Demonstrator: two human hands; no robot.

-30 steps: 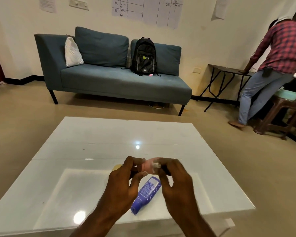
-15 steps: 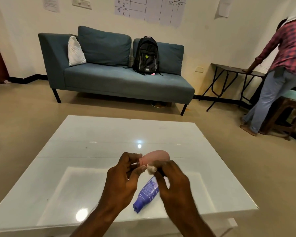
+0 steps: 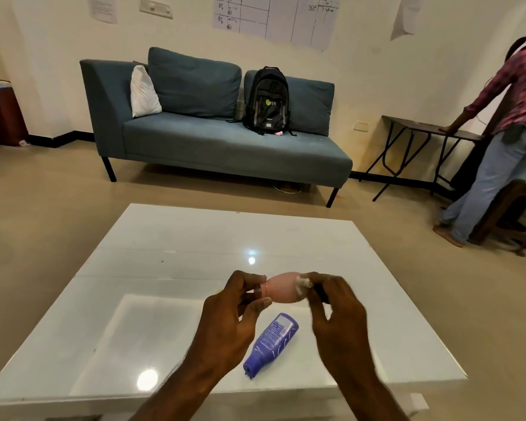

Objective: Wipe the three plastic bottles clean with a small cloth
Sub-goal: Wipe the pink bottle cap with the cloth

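A blue bottle (image 3: 270, 341) lies on its side on our white table (image 3: 164, 268), between our wrists. Above it, our left hand (image 3: 228, 323) grips the cap end of a pink bottle (image 3: 281, 288), held level, while our right hand (image 3: 336, 314) pinches a small white cloth (image 3: 302, 284) against its far end. Beyond stands a blue sofa (image 3: 213, 141).

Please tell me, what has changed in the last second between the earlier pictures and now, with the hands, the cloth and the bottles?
The right hand slid the small white cloth along the pink bottle, from near the left hand's fingers out to its right end, so more pink shows. The left hand kept its grip on the other end. The blue bottle stayed lying on the white table. No third bottle is in view.
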